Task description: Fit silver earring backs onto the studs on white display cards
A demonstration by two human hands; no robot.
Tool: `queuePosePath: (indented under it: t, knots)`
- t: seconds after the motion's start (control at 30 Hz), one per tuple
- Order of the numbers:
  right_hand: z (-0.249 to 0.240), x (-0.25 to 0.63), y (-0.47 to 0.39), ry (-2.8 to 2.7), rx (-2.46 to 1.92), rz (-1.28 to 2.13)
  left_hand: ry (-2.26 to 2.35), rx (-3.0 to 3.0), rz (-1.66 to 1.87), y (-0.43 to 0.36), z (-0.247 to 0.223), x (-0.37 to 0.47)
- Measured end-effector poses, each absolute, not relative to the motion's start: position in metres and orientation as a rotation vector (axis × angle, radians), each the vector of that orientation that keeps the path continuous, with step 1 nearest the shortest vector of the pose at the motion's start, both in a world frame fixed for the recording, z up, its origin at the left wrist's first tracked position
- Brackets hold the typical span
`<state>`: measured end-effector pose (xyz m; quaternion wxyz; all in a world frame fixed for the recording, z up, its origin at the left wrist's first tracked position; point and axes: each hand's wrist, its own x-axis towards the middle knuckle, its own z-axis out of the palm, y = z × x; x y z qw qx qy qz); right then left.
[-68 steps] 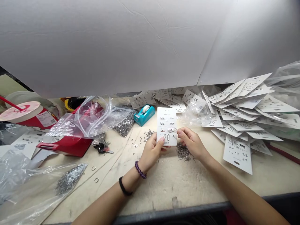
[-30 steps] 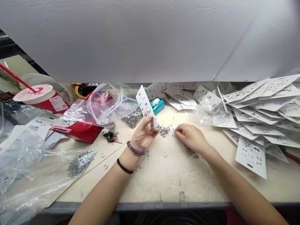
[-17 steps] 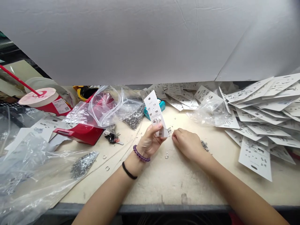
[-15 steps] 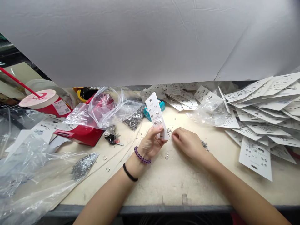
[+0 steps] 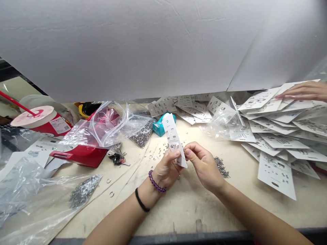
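Observation:
My left hand (image 5: 167,168) is closed on a white earring card (image 5: 172,134), thumb on its front and the card standing tilted. Small silvery earrings sit in rows on the card. My right hand (image 5: 205,166) pinches with thumb and forefinger at the card's right edge, behind its lower half; whatever is between those fingertips is too small to make out. Beside my right hand lies a heap of tiny metal pieces (image 5: 221,167). More small metal pieces (image 5: 161,149) are scattered left of the card, and loose silver rings (image 5: 111,194) lie farther left.
Filled earring cards (image 5: 276,173) are piled at right, where another person's hand (image 5: 305,92) touches the top ones. Behind my card is a teal object (image 5: 158,127). Leftward are a bag of small metal parts (image 5: 143,134), keys (image 5: 116,156), a red cup (image 5: 57,126) and plastic bags (image 5: 84,194).
My right hand has risen from the table to the card's edge, fingers pinched. The card has come slightly nearer. Another person's hand has appeared at the right pile. The view has shifted a little.

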<state>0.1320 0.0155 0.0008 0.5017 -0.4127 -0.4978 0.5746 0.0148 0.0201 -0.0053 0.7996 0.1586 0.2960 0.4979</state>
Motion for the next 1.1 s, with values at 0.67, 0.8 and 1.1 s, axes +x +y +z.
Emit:
queuePosePath:
  t: [0.67, 0.8, 1.1]
  knots:
    - [-0.016, 0.118, 0.013, -1.061, -0.990, 1.453, 0.735, 0.256, 1.163, 0.016, -0.023, 0.027]
    - [-0.013, 0.124, 0.018, -1.085, -0.955, 1.476, 0.722, 0.232, 1.151, 0.017, -0.021, 0.026]
    - [-0.002, 0.137, 0.024, -1.162, -0.892, 1.548, 0.649, 0.250, 1.073, 0.019, -0.014, 0.017]
